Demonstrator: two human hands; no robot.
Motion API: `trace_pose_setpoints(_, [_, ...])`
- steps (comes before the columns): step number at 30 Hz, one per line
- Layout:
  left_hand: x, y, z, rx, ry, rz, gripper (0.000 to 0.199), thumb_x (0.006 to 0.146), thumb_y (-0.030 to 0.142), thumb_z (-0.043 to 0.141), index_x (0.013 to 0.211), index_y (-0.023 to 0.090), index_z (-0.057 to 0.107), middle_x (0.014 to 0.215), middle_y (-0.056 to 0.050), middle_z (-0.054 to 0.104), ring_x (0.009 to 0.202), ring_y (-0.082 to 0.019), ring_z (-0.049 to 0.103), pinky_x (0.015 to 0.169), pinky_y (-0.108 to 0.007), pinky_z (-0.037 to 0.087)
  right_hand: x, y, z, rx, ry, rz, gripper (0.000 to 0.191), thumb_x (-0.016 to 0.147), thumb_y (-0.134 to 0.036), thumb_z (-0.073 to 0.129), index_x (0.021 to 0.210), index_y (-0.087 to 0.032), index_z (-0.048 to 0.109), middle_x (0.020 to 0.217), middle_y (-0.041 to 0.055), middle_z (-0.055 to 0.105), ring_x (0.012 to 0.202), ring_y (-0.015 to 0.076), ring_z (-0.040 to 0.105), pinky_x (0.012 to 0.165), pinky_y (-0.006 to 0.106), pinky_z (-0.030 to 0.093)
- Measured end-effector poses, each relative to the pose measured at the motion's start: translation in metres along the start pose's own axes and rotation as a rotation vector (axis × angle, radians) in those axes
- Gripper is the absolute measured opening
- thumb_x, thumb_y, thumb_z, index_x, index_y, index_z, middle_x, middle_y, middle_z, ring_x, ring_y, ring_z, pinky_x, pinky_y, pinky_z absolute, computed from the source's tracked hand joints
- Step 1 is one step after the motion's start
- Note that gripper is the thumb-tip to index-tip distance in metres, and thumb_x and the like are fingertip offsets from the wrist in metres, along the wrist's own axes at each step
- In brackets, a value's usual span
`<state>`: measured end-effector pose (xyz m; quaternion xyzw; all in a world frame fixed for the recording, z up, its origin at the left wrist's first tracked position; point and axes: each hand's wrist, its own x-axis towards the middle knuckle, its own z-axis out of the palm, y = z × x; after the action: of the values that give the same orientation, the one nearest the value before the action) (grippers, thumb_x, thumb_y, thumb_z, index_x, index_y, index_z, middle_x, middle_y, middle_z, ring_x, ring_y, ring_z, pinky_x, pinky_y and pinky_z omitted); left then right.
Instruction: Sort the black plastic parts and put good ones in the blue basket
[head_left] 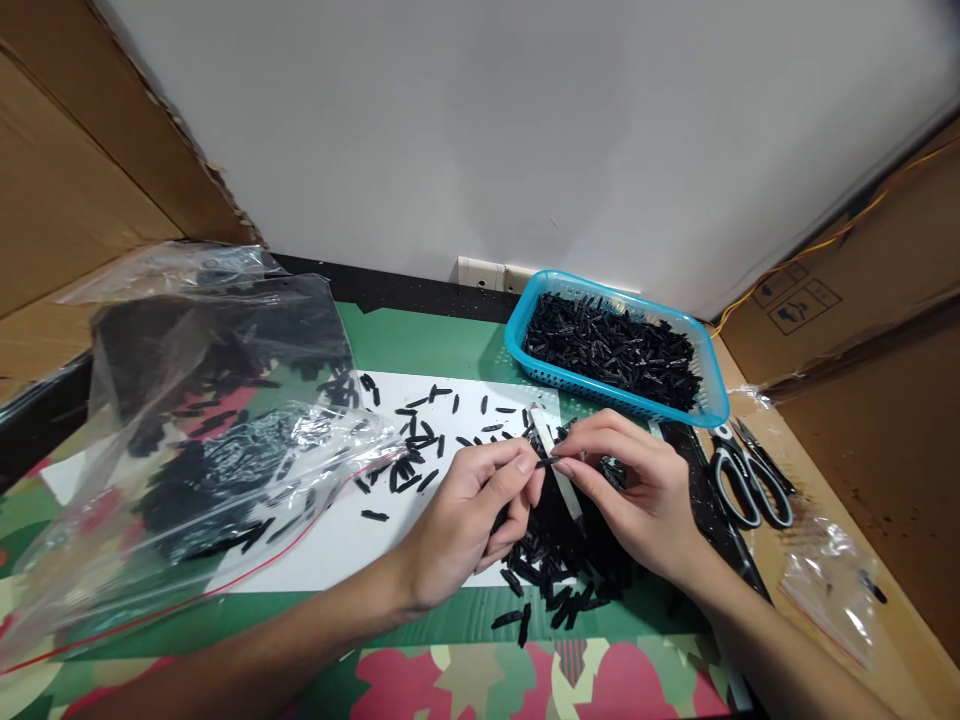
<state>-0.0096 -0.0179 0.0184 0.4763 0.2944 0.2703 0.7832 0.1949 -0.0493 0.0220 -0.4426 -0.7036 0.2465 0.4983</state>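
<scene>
Over the white paper (307,545), both hands meet at one small black strip (547,462). My left hand (480,510) is closed, pinching the strip's left end between thumb and forefinger, its other fingers curled in. At the strip's other end, the thumb and fingertips of my right hand (637,490) are pinched together. Behind and between the hands lies a slim white stick-like tool (551,440) with a dark lower end. A heap of similar black pieces (540,570) spreads beneath my hands, and more loose pieces (420,440) are scattered on the paper to the left.
A blue plastic basket (517,345) full of black pieces stands at the back right. Clear zip bags (225,470) cover the left side, with black pieces there. Scissors (750,480) and a small clear bag (832,580) lie on cardboard at right. A wall socket (481,273) sits behind.
</scene>
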Motion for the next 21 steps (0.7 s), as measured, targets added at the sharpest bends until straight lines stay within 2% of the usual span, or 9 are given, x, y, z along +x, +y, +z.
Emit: trace_pose_setpoints(21, [-0.0012, 0.0, 0.0005, -0.055, 0.031, 0.007, 0.042, 0.108, 0.051, 0.053, 0.081, 0.018, 0.056, 0.049, 0.01, 0.043, 0.035, -0.003, 0.027, 0.035, -0.012, 0.025, 0.0003, 0.0011, 0.0004, -0.03, -0.029, -0.039, 0.01, 0.098, -0.013, 0.074, 0.104, -0.019, 0.078, 0.096, 0.0039, 0.072, 0.08, 0.015, 0.067, 0.069, 0.027, 0.055])
